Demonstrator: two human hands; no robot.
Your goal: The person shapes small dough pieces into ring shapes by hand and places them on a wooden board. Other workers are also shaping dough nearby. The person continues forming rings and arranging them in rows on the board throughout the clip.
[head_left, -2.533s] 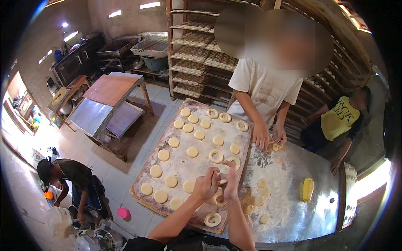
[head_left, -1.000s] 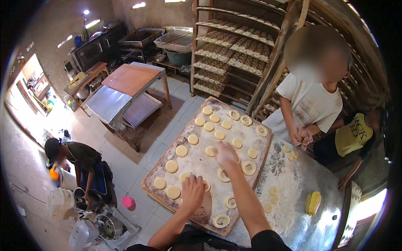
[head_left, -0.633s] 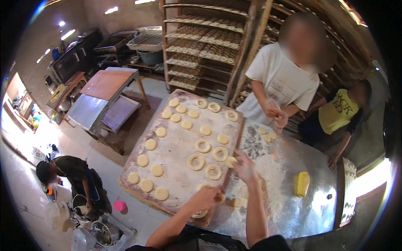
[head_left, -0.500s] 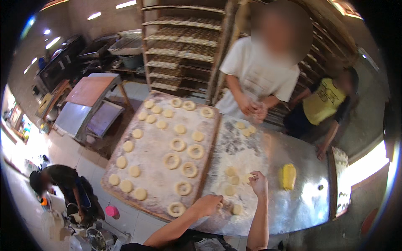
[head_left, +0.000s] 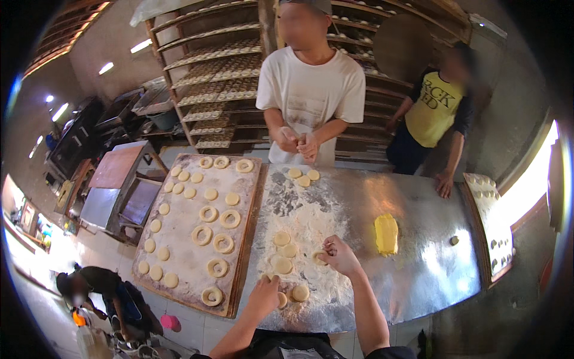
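Observation:
My right hand (head_left: 341,255) pinches a round dough piece (head_left: 318,258) on the floured steel table (head_left: 418,203). At the table's near edge my left hand (head_left: 265,295) rests with curled fingers, touching a dough disc (head_left: 281,299); another disc (head_left: 300,292) lies just right of it. More flat discs (head_left: 282,264) lie between my hands in the flour. Left of the table a floured wooden board (head_left: 179,239) carries dough rings (head_left: 223,243) and plain rounds (head_left: 156,272).
A person in a white shirt (head_left: 311,90) across the table works dough in both hands, with discs (head_left: 302,177) before them. A person in yellow (head_left: 439,107) leans at the far right. A yellow butter block (head_left: 386,233), a tray (head_left: 490,221), racks (head_left: 209,78) behind, someone crouching (head_left: 95,287) on the floor.
My right hand left the board, where it set down rings, and came to the floured table, now gripping a dough piece. My left hand followed to the table edge. My view swung right.

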